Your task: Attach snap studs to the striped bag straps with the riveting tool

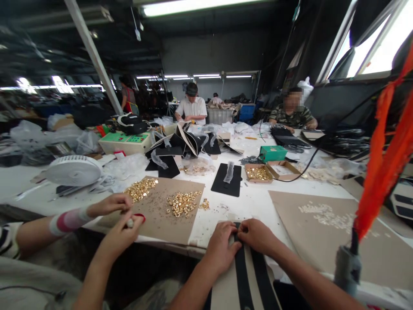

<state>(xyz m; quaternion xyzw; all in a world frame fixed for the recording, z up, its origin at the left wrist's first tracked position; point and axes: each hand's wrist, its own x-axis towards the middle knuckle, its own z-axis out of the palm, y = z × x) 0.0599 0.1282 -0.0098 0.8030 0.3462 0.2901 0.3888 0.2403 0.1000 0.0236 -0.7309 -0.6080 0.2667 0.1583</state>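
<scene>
Two bare hands, the wearer's own, meeting at the near edge of one white bench. Left hand: fingers bent, thumb reaching toward the right. Right hand: thumb and forefinger drawn together, just beside the left. Whether either grips or merely presses: cannot tell. One beige panel, beneath both hands, near part cut off by the lower border; black strips run lengthwise on it, the fingertips at the far end of one.

To the left: one brown sheet, bearing gold-coloured pieces in two heaps; beside it, one co-worker's hands, brought together around a small item, not identifiable. Beyond: one flat black piece with clear plastic upon it; one shallow box of gold-coloured bits; one green box. To the right: one second brown sheet, pale small pieces scattered over it; orange-red strands hanging in front.
</scene>
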